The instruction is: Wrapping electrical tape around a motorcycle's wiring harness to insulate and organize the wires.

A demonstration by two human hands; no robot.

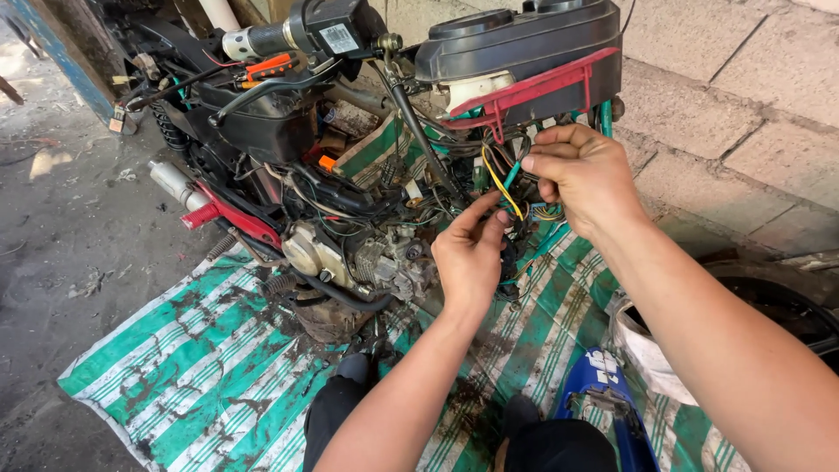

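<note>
Now | left hand (469,254) fingertips pinching wires (507,188), lifted clear of motorcycle (350,175) for reach | right hand (584,177) fingers clamped on same bundle, steadying.

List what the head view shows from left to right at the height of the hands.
Silver exhaust pipe → engine block → left hand → yellow wire → right hand → block wall.

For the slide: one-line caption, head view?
Both hands pinch coloured wires on a stripped motorcycle.
</note>
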